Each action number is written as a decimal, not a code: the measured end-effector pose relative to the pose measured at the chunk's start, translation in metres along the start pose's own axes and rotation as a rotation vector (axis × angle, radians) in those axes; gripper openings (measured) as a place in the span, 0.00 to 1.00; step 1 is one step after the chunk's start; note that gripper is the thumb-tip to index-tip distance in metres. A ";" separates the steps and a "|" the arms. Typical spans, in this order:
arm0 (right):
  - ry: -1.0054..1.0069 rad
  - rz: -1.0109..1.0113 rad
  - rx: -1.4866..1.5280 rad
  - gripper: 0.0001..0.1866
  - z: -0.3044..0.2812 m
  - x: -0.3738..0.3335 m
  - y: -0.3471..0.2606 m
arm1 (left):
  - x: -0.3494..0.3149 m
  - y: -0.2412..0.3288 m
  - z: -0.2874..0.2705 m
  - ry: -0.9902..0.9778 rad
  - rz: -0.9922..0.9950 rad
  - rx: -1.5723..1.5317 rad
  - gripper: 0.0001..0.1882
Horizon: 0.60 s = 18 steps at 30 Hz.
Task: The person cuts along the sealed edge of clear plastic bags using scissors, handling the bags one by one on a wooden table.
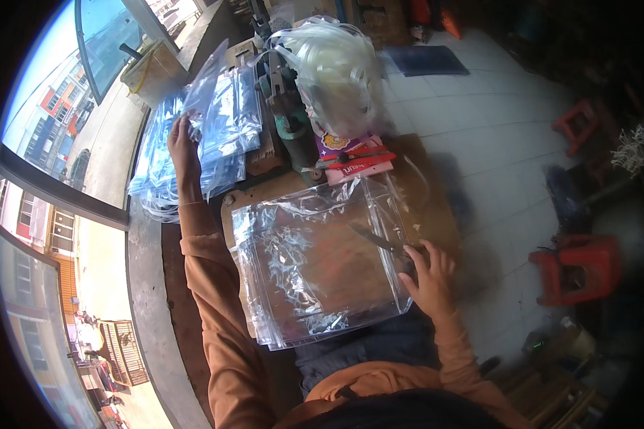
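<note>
My left hand (183,146) reaches far left and pinches the edge of a clear plastic bag (209,80), which rises from a stack of similar bags (229,118). More clear plastic bags (322,279) lie flat on the brown board (436,207) in front of me, their near edge over my lap. At their right side my right hand (433,277) has its fingers and thumb around the dark handles of scissors (376,237). The blades point up and left across the plastic. How the fingers sit in the handles is partly hidden.
Behind the board stands a green metal hand press (288,118), beside a big bundle of translucent plastic strips (336,68). A red tool (358,157) lies on pink and purple packets (347,171). Red stools (576,270) stand right; a bucket (156,75) sits by the window.
</note>
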State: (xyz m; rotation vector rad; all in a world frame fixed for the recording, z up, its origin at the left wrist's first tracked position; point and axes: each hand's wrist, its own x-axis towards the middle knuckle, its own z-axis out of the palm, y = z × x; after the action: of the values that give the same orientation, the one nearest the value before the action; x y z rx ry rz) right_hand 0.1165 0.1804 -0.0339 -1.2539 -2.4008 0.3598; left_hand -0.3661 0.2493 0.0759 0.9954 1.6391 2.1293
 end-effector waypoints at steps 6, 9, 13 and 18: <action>0.016 0.007 -0.038 0.25 0.007 -0.002 0.005 | -0.027 0.094 -0.060 0.404 0.384 -0.066 0.16; 0.021 0.008 0.016 0.25 0.010 -0.001 -0.004 | -0.059 0.171 -0.125 0.396 0.777 0.367 0.14; 0.011 0.032 -0.094 0.25 0.004 0.001 -0.012 | -0.152 0.227 -0.115 0.206 1.299 1.339 0.09; 0.035 0.019 0.332 0.27 -0.022 0.006 -0.040 | -0.262 0.148 -0.006 -0.590 0.609 0.360 0.15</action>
State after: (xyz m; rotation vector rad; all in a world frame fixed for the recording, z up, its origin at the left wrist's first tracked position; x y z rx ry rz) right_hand 0.0948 0.1631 0.0033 -1.1214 -2.1871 0.7039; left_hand -0.1519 0.0425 0.1203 2.2122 1.5469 1.5725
